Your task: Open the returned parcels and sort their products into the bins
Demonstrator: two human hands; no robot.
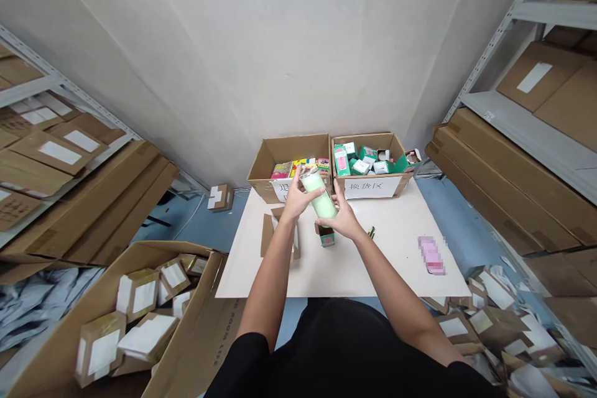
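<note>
Right now, the left hand (293, 201) and the right hand (345, 219) are both curled around one pale green bottle (321, 200). The left hand has the top part, the right hand has the bottom part, and the bottle tips to the left, up above the white table (345, 277). Close by, a small green box (328, 240) sits on the table, and an open brown box (267, 235) is by the left arm. A yellow and black cutter (372, 232) lies near the right arm, with a blurry pink thing (431, 255) farther right. At the back, two big boxes (398, 150) hold lots of little colored packs (342, 160)
</note>
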